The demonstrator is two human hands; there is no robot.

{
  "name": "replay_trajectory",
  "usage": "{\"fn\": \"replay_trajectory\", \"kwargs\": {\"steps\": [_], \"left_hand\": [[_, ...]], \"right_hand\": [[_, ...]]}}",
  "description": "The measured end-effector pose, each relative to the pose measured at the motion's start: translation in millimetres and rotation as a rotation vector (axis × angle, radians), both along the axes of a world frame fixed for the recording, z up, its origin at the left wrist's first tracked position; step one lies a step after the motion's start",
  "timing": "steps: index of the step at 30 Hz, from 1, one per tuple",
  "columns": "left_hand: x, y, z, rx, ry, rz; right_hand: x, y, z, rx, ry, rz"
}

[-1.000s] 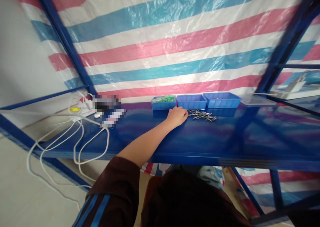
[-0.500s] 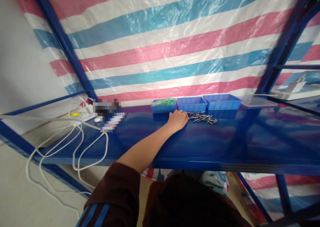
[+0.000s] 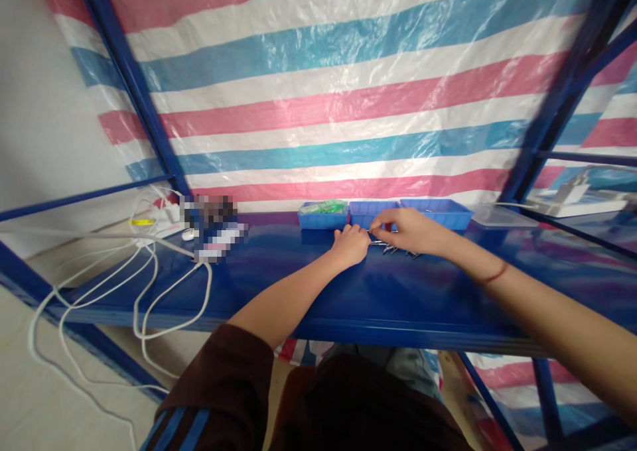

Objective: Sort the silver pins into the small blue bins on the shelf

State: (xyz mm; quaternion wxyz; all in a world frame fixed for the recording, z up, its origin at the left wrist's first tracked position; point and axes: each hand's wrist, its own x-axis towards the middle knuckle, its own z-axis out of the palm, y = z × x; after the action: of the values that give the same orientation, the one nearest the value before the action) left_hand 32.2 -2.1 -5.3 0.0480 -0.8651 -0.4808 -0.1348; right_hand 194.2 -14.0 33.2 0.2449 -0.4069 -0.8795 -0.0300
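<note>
My left hand [image 3: 351, 245] rests on the blue table with its fingers curled, at the left end of a loose pile of thin, shiny metal pieces [image 3: 387, 247]. What its fingertips hold is hidden. Over the pile, my right hand [image 3: 409, 231] is closed in a pinch close to the left fingertips; the thing between its fingers is too small to make out. Behind the hands stand a blue tray holding green pieces in clear plastic [image 3: 323, 216], a middle blue tray [image 3: 365, 213] partly covered by my right hand, and a right blue tray [image 3: 455, 217] with a small metal bit inside.
A clear plastic lid [image 3: 502, 215] lies right of the trays. On the left are white cables [image 3: 206, 292], a power strip [image 3: 169, 225] and blurred-out items. Blue frame posts [image 3: 552, 99] and a striped plastic sheet [image 3: 323, 106] enclose the table [image 3: 398, 298].
My right hand has come in from the right and reached the metal pieces beside my left hand. The left hand has stayed in nearly the same place. The view has shifted slightly.
</note>
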Motion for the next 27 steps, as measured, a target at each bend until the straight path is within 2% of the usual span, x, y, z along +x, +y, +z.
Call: {"fn": "replay_trajectory", "kwargs": {"steps": [3,6,11,13,16,20,27], "left_hand": [[-1,2,-4.0,0.027,-0.04,0.025],[0,7,-5.1,0.032,-0.178,-0.01],[2,22,-4.6,-0.131,-0.742,-0.084],[2,26,-4.2,-0.176,-0.871,-0.127],[2,28,-3.8,-0.178,-0.943,-0.205],[3,28,-4.6,-0.163,-0.997,-0.234],[3,32,-5.9,-0.149,-1.08,-0.277]], "right_hand": [[-2,9,-11.6,-0.057,-0.117,-0.03],[-1,15,-21.6,-0.041,-0.096,-0.08],[1,17,-28.2,-0.092,0.13,-0.108],[2,16,-28.4,-0.105,0.231,-0.091],[2,12,-26.4,-0.08,0.296,-0.08],[1,9,-22.5,-0.034,0.338,-0.106],[3,13,-25.1,-0.118,0.416,-0.115]]}}
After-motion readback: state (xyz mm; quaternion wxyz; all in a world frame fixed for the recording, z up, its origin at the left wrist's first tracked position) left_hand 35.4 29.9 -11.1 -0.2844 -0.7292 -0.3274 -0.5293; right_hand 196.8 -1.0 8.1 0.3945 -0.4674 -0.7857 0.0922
